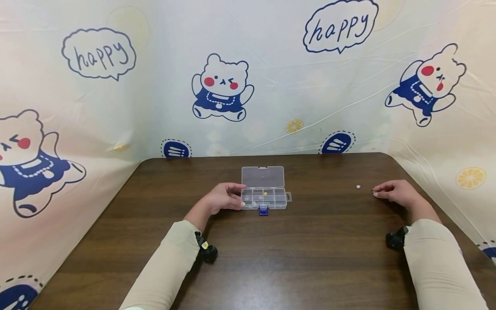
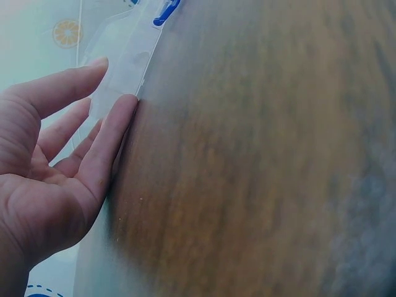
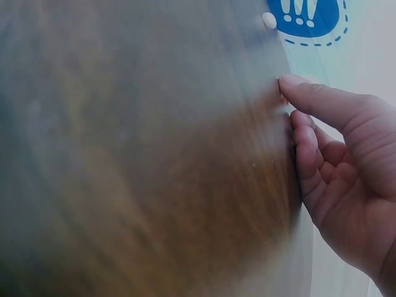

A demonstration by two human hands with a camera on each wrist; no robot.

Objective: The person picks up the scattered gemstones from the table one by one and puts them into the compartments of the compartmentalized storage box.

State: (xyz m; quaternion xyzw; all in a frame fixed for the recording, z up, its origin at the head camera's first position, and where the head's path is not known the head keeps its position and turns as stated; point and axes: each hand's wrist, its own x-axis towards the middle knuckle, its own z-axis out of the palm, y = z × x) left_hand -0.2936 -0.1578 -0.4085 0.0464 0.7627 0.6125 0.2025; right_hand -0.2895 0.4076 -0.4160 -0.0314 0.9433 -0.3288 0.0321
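The left hand (image 1: 223, 199) grips the box (image 1: 276, 206) at nine o'clock, and the pill (image 1: 358, 187) lies nine o'clock from the right hand (image 1: 396, 193), whose grip I cannot tell.

TABLE: dark wood-grain tabletop (image 1: 310, 254) is spreading across the foreground, narrowing toward the back | WALLS: pale, creased cloth (image 1: 271, 26) is hanging behind it and along both sides | PRINT: blue-clad bears (image 1: 219, 103), "happy" speech bubbles (image 1: 100, 54) and orange slices (image 1: 470, 178) are decorating the cloth | LIGHT: soft glare (image 1: 255, 280) is whitening the tabletop at front centre
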